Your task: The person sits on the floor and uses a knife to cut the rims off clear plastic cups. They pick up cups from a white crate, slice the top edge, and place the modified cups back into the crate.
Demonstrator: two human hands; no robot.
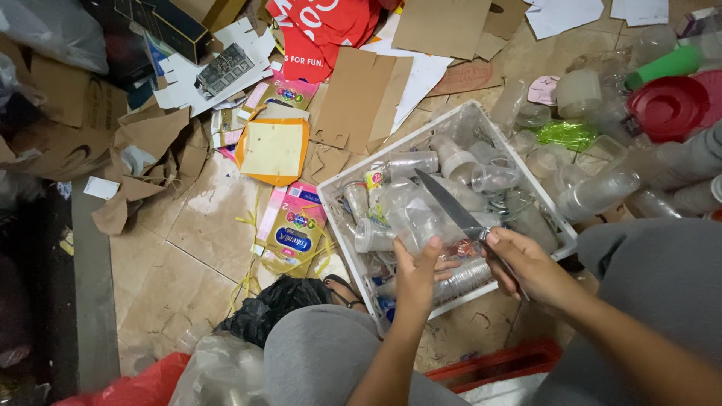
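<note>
My right hand [526, 265] grips the handle of a kitchen knife [450, 206], whose long blade points up and to the left over a white plastic crate [329, 197]. My left hand [418, 272] holds a clear plastic bottle [410, 218] just left of the blade, above the crate. The crate is filled with several clear plastic bottles and cups. The knife blade lies against or very close to the bottle; I cannot tell if they touch.
Torn cardboard [359, 98], paper and colourful packaging [295, 233] litter the tiled floor to the left. Clear cups, a red lid [668, 107] and a green bottle [666, 66] lie at the right. My grey-clad knees frame the bottom, with a black bag [278, 304] and a red crate edge [496, 364].
</note>
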